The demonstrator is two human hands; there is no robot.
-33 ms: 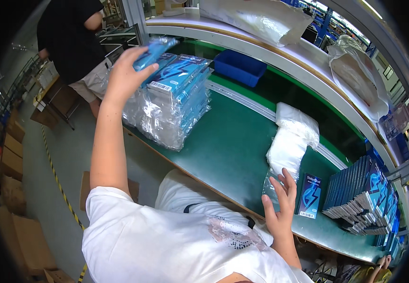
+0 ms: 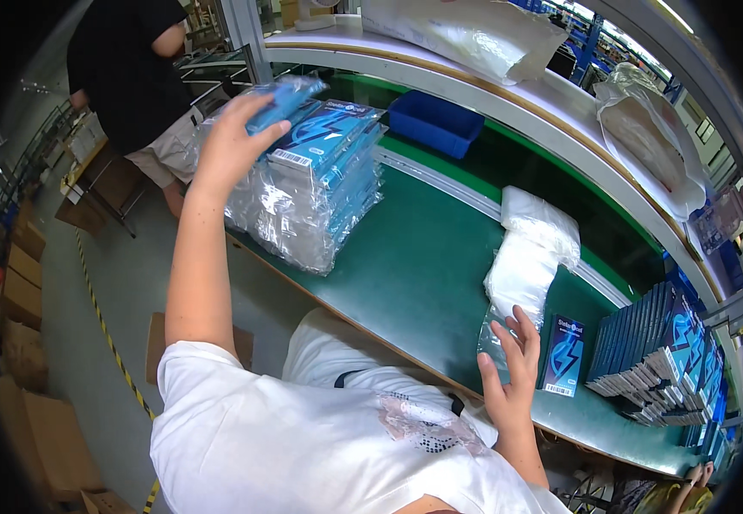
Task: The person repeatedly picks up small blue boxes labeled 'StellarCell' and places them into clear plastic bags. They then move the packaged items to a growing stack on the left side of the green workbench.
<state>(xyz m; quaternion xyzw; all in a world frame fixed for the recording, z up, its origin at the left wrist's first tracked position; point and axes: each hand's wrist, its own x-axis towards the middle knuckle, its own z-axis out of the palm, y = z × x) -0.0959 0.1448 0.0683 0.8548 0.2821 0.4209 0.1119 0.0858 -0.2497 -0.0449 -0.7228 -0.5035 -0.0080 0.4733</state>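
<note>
My left hand [image 2: 236,141] is at the top of a stack of blue boxes in clear plastic bags [image 2: 324,184] at the far left of the table. Between its thumb and fingers is a bagged blue box [image 2: 284,101], slightly tilted above the stack. My right hand [image 2: 515,368] has its fingers spread and holds nothing. It hovers over the near end of a pile of clear plastic bags [image 2: 521,274]. Just right of it lies a single blue box [image 2: 564,355], flat and unbagged.
Rows of blue boxes [image 2: 645,360] fill the table's right end. A blue bin [image 2: 435,124] stands at the back, under a shelf holding large plastic bags [image 2: 465,34]. Another person [image 2: 127,77] stands at the far left; someone's hands [image 2: 701,473] show at the lower right.
My left hand has come down slightly with the bagged blue box, toward the stack. My right hand stays in place.
</note>
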